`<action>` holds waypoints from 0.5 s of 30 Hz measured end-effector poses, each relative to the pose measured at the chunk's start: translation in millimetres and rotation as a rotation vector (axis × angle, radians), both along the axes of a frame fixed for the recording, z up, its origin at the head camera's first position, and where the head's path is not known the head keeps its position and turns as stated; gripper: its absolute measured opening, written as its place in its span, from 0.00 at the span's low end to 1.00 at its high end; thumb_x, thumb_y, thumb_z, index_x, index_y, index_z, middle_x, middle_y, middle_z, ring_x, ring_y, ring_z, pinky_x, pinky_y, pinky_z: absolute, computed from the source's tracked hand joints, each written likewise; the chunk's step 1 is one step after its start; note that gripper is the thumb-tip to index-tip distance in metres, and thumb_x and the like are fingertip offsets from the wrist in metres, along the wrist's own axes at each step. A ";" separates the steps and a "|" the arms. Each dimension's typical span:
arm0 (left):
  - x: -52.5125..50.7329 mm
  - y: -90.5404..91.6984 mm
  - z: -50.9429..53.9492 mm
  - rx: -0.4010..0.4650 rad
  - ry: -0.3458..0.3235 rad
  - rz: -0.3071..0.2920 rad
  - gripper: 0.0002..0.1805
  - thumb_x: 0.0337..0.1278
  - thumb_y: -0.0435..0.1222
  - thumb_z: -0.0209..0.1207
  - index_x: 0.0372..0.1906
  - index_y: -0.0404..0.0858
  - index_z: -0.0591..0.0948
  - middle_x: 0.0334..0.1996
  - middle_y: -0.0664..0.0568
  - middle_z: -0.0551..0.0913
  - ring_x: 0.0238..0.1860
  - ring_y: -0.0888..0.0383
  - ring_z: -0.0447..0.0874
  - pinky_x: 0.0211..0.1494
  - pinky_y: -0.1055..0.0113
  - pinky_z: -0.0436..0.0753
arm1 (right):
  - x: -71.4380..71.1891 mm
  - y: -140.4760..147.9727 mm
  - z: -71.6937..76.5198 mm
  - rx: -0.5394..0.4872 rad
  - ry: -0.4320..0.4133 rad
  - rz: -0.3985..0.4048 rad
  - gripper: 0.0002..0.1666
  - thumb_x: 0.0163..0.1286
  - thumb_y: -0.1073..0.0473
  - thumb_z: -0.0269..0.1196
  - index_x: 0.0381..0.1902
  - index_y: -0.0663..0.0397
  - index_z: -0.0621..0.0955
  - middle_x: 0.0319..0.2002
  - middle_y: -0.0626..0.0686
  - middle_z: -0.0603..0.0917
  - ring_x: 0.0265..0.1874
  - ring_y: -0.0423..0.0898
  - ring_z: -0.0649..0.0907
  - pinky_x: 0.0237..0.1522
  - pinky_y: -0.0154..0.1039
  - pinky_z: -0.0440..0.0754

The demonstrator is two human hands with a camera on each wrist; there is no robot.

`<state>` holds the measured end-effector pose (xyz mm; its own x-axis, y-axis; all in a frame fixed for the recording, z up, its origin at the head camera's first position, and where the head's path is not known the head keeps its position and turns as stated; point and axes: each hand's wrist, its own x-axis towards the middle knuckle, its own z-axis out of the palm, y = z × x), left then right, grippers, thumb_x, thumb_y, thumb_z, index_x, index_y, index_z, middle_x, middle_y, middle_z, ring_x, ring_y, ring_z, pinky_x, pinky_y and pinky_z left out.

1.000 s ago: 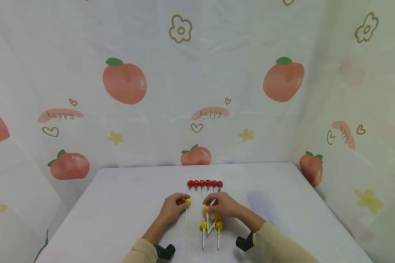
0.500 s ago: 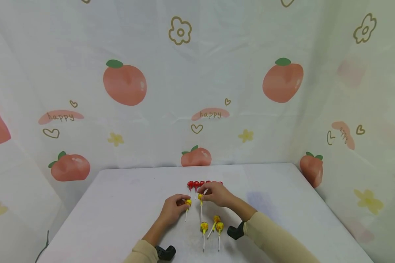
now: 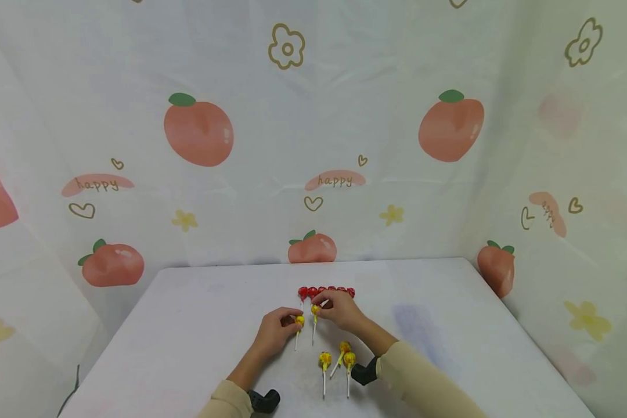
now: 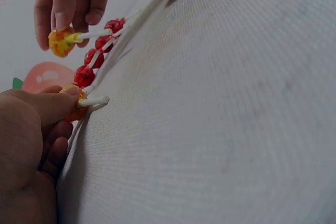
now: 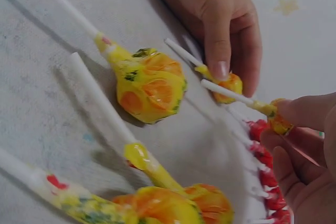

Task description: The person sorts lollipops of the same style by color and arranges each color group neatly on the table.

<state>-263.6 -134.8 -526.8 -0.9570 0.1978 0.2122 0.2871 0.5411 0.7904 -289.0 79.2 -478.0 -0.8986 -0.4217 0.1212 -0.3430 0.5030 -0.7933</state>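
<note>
My left hand [image 3: 273, 332] pinches the wrapped head of a yellow lollipop [image 3: 300, 320], its white stick pointing toward me. Just right of it, my right hand [image 3: 341, 309] pinches another yellow lollipop [image 3: 315, 310] by the head, stick hanging down. In the left wrist view that second lollipop [image 4: 62, 42] is held above the table, while the left-hand lollipop [image 4: 79, 103] is close to the surface. Behind both hands runs a row of red lollipops [image 3: 303, 292], partly hidden by my right hand. The right wrist view shows both held lollipop heads near each other.
Nearer me lie three more yellow lollipops: one on the left [image 3: 325, 359], one slanted [image 3: 344, 347] and one on the right [image 3: 349, 359], the last two touching or nearly so. The white table [image 3: 204, 325] meets a printed cloth backdrop [image 3: 251, 220] behind and at the sides.
My right hand has carried its yellow lollipop from the group nearest me forward and left, close to the left-hand one. The left hand has stayed in place with its lollipop.
</note>
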 end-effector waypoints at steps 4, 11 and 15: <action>-0.5 -0.4 -1.3 -0.003 0.001 -0.001 0.13 0.56 0.35 0.68 0.47 0.43 0.86 0.33 0.59 0.79 0.34 0.59 0.73 0.36 0.69 0.76 | -1.7 -2.7 -7.2 -0.004 -0.003 -0.030 0.12 0.62 0.63 0.69 0.45 0.55 0.85 0.39 0.45 0.84 0.35 0.44 0.80 0.39 0.35 0.82; -1.5 -0.7 -1.2 -0.001 -0.004 -0.003 0.13 0.56 0.35 0.68 0.48 0.43 0.85 0.33 0.59 0.79 0.33 0.58 0.73 0.35 0.69 0.76 | -2.6 -8.6 -16.7 0.045 -0.023 -0.033 0.11 0.62 0.61 0.69 0.43 0.52 0.85 0.35 0.42 0.83 0.35 0.42 0.80 0.40 0.36 0.81; -2.0 -0.2 -1.6 -0.003 -0.014 0.002 0.13 0.56 0.35 0.67 0.48 0.44 0.85 0.34 0.59 0.79 0.34 0.58 0.74 0.36 0.69 0.76 | -1.0 -12.8 -17.8 0.077 -0.027 -0.036 0.10 0.62 0.62 0.69 0.42 0.52 0.85 0.35 0.43 0.83 0.35 0.42 0.80 0.40 0.37 0.81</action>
<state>-265.6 -134.9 -528.4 -0.9603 0.1961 0.1984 0.2749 0.5443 0.7926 -290.0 66.4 -495.8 -0.9160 -0.3958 0.0650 -0.3021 0.5742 -0.7609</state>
